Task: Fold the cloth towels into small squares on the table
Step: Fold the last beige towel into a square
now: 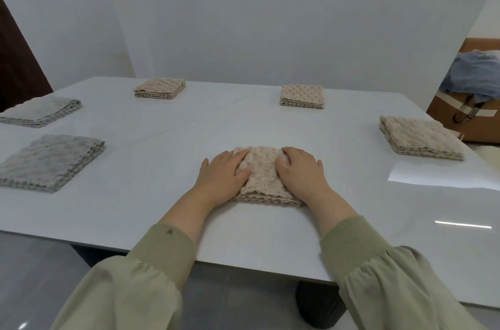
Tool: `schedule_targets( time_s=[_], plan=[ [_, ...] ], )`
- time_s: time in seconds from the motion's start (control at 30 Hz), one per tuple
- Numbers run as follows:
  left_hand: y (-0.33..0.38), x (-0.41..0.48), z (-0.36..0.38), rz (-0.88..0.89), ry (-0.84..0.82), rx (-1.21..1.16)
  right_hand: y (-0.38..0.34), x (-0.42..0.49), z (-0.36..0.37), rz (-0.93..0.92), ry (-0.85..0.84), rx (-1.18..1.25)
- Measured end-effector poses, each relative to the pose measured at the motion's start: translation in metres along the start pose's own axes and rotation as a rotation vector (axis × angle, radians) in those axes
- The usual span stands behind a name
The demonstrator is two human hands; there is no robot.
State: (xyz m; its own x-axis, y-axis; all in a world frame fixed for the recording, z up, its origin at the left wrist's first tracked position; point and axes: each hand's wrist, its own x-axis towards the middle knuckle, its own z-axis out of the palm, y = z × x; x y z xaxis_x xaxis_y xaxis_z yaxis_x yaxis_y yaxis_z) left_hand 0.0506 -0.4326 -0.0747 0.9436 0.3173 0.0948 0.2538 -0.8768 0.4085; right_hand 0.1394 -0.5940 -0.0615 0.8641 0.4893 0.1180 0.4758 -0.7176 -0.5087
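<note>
The folded beige towel (261, 176) is located near centre on the worktop (162, 126). It is pressed down by the left hand (223, 171) and right hand (300, 168), both laid flat. Pressure should be applied evenly, so that the layered edges are kept aligned.

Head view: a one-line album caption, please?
Left hand and right hand press a folded beige towel on the white table.

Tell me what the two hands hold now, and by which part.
Nothing is lifted. The left hand and the right hand press down on the folded beige towel on the table, one on its left side, one on its right.
</note>
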Motion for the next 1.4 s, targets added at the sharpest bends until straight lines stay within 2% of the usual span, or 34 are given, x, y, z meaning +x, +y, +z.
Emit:
schedule_targets(
  time_s=[0.2,0.4,0.53,0.73,0.83,0.9,0.97,1.0,1.1,1.2,1.27,1.4],
  plan=[
    [0.048,-0.001,0.015,0.01,-0.031,-0.027,0.032,-0.014,-0.019,0.05,0.063,-0.01],
    [0.077,-0.009,0.025,0.01,-0.023,-0.007,0.059,-0.027,-0.037,0.04,0.054,-0.051],
    [0.08,-0.013,0.027,0.024,-0.023,-0.067,0.069,-0.032,-0.046,0.026,0.005,-0.096],
    [0.072,-0.012,0.028,0.092,0.071,-0.276,0.072,-0.033,-0.048,0.024,0.001,-0.12],
    [0.073,-0.016,0.028,0.109,0.028,-0.252,0.069,-0.034,-0.049,-0.016,0.023,-0.026],
    [0.075,-0.019,0.027,0.124,0.04,-0.264,0.07,-0.035,-0.048,-0.036,-0.021,0.001],
    [0.075,-0.019,0.027,0.083,0.109,-0.396,0.076,-0.031,-0.046,-0.02,-0.06,0.008],
    [0.075,-0.016,0.026,0.022,0.174,-0.511,0.077,-0.029,-0.048,-0.005,-0.034,0.103],
    [0.078,-0.004,0.019,-0.158,0.333,-0.966,0.075,-0.03,-0.055,0.096,0.169,0.589],
    [0.085,0.004,0.019,-0.182,0.294,-1.08,0.07,-0.03,-0.057,0.221,0.271,0.899],
    [0.086,0.008,0.021,-0.204,0.213,-1.121,0.068,-0.027,-0.051,0.271,0.264,0.949],
    [0.087,0.008,0.021,-0.233,0.089,-1.281,0.057,-0.022,-0.042,0.247,0.233,0.772]
  ],
)
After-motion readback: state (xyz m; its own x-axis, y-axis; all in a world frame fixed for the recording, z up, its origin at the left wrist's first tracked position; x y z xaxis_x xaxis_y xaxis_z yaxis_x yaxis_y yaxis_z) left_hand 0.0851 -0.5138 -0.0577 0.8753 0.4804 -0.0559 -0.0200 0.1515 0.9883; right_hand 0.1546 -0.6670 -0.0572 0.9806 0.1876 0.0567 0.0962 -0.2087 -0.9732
